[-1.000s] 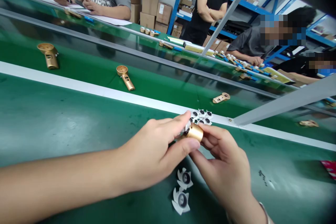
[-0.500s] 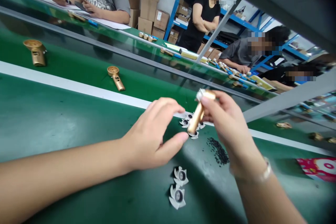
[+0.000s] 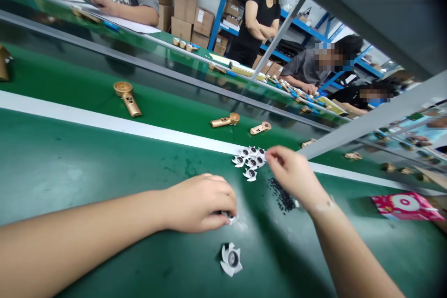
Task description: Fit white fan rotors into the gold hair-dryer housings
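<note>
My left hand (image 3: pixel 204 202) rests on the green mat with its fingers curled down over a white fan-shaped part (image 3: pixel 229 217), of which only an edge shows. Another white fan-shaped part (image 3: pixel 231 259) lies loose just in front of it. My right hand (image 3: pixel 291 172) reaches to the right edge of a cluster of several white fan-shaped parts (image 3: pixel 248 160), thumb and forefinger pinched together there. What they grip is hidden. A gold handheld device (image 3: pixel 223 121) lies on the belt beyond the white stripe.
More gold devices (image 3: pixel 127 98) (image 3: pixel 260 127) lie on the green conveyor belt. A pile of tiny black bits (image 3: pixel 281 195) sits by my right wrist and a pink packet (image 3: pixel 407 206) at the right. Other people work across the belt, and a grey metal bar (image 3: pixel 366 123) crosses the right.
The gold piece has left my right hand, which dropped to the cluster of white parts. My left hand lowered onto a white part on the mat. The belt items shifted left.
</note>
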`<state>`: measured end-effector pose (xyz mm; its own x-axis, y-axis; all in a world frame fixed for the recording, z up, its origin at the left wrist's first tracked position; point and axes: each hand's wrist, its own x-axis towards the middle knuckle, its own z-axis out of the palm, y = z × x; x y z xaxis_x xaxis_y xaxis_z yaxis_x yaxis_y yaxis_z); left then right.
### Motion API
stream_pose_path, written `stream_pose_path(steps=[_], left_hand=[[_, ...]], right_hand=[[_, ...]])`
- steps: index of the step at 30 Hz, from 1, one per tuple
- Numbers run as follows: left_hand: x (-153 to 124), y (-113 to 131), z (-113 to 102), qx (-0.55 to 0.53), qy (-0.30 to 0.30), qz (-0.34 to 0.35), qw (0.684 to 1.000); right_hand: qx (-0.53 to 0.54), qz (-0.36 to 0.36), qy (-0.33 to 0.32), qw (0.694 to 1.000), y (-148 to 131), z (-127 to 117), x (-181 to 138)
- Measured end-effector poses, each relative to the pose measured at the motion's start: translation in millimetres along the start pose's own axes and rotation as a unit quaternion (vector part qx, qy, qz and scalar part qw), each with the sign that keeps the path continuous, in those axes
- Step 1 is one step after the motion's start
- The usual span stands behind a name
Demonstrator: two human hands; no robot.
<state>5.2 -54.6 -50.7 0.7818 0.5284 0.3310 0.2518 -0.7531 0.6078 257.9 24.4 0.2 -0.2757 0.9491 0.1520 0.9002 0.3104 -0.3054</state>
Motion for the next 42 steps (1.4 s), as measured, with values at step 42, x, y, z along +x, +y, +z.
stream_pose_path(steps=[42], left_hand=[[4.1,-7.1,-4.0,-0.344,0.147,-0.304,0.876]], right_hand=[[0.221,-0.183,-0.036,0.957,-56.3,40.5,-57.0]])
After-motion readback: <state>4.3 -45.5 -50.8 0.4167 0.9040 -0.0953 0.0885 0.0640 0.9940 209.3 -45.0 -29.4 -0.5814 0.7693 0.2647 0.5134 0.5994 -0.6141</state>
